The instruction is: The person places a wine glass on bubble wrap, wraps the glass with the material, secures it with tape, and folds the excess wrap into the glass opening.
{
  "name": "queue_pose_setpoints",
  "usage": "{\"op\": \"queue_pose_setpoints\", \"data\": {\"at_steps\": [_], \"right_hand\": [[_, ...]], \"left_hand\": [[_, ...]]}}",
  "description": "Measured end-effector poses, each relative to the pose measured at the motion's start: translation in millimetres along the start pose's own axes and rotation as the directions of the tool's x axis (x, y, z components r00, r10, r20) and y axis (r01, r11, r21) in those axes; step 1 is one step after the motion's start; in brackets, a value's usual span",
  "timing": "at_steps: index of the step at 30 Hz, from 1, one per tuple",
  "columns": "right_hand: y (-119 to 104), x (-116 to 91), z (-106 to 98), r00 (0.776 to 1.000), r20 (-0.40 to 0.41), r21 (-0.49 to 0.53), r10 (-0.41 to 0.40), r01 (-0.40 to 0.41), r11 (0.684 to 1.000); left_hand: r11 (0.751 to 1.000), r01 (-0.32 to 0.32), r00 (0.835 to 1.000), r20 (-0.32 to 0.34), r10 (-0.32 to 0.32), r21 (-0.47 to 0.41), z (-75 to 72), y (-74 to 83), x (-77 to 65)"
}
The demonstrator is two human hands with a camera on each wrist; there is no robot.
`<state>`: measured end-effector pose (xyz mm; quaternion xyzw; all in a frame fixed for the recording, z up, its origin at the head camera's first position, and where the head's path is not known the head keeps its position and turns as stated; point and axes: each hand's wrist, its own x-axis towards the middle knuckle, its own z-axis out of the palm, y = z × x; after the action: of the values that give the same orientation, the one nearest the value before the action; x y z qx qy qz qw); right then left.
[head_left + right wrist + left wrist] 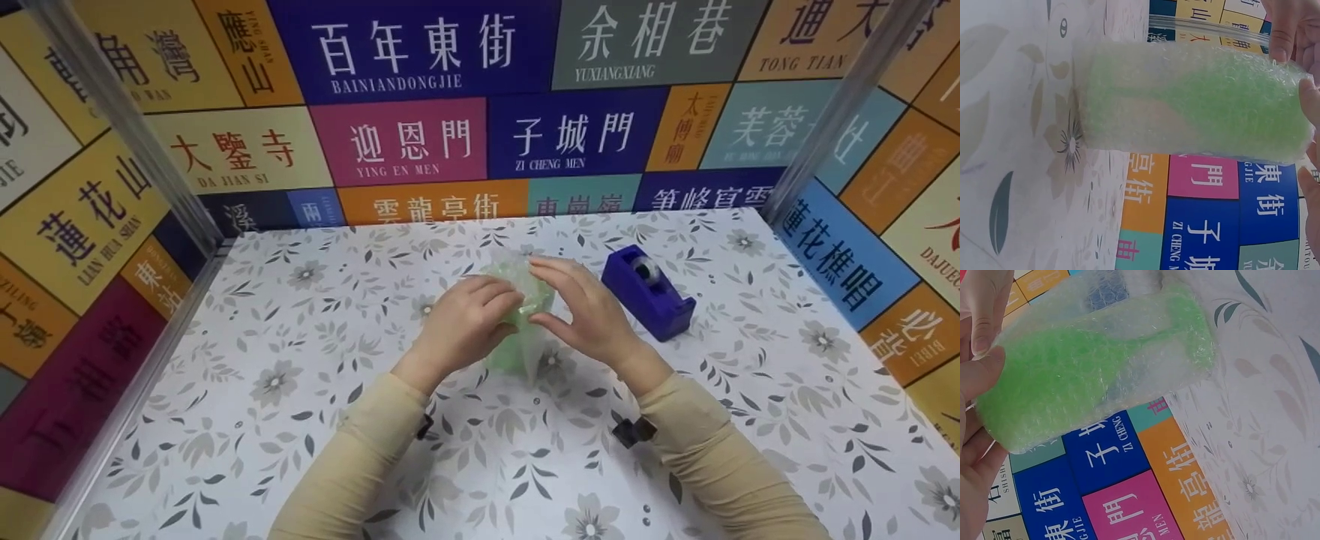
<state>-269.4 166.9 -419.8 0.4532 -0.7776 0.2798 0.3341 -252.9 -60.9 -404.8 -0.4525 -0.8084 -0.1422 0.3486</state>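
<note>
A green stemmed goblet (pixel 1072 377), wrapped in clear bubble wrap (pixel 1129 62), stands upright on the table with its foot down. The wrap closes round it as a loose tube. My left hand (pixel 472 315) grips the upper end from the left, fingers bent over the top and thumb on the near side. From the right, my right hand (pixel 589 307) holds the same upper end between thumb and forefinger, its fingers more stretched. In the right wrist view, the right fingertips (pixel 1310 101) touch the top edge of the wrap. The goblet's rim is partly hidden by both hands.
A blue tape dispenser (pixel 652 292) with a roll of clear tape sits right of the hands. The table (pixel 285 435) has a white cover with grey leaves and flowers. Panels with coloured street-name signs (pixel 412 142) rise behind and at both sides.
</note>
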Motion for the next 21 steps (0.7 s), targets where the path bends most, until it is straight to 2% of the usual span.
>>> {"op": "queue_pose_setpoints", "data": {"at_steps": [6, 21], "right_hand": [[0.7, 1.9, -0.6, 0.998, 0.051, 0.0, -0.041, 0.041, 0.999], [-2.8, 4.5, -0.2, 0.996, 0.086, -0.04, -0.029, 0.033, 0.999]], "left_hand": [[1.0, -0.004, 1.0, 0.0, 0.004, -0.001, 1.4, -0.3, -0.7], [0.999, -0.021, 0.999, -0.045, 0.019, -0.029, 5.1, -4.4, -5.0]]}}
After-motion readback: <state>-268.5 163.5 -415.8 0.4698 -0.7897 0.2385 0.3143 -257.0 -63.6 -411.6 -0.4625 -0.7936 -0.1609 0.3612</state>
